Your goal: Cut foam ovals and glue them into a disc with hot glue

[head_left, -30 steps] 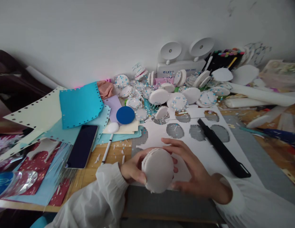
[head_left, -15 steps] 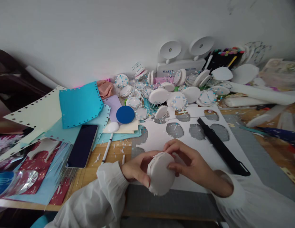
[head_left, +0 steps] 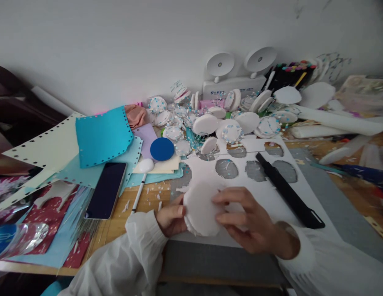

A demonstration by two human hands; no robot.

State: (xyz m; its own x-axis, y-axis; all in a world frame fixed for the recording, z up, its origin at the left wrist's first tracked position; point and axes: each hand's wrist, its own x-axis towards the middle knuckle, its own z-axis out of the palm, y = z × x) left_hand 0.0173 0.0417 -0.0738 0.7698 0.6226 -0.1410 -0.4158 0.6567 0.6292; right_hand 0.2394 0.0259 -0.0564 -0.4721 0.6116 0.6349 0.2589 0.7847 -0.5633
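Note:
A round white foam-like disc (head_left: pixel 203 210) with a ragged edge is held up in front of me, its broad face toward me. My left hand (head_left: pixel 172 217) grips it at the left edge, thumb on the front and the other fingers mostly hidden behind. At its right edge, the slightly blurred fingers of my right hand (head_left: pixel 242 216) are bent against the disc. Beneath lies a white sheet (head_left: pixel 206 172) with several ragged round holes cut through it. A black flat strip-shaped tool (head_left: pixel 290 191) rests across that sheet to the right.
Several white discs (head_left: pixel 205 124), some edged with blue beads, are heaped by the wall. A twin-headed lamp (head_left: pixel 220 65) stands behind. Left are a phone (head_left: pixel 106 190), a white stick (head_left: pixel 138 196), a blue disc (head_left: pixel 162 149) and coloured sheets (head_left: pixel 101 137). A grey mat (head_left: pixel 222 263) lies in front.
The disc has turned to face me more squarely and moved slightly up and left. My right hand has shifted lower and its fingers have moved along the right edge.

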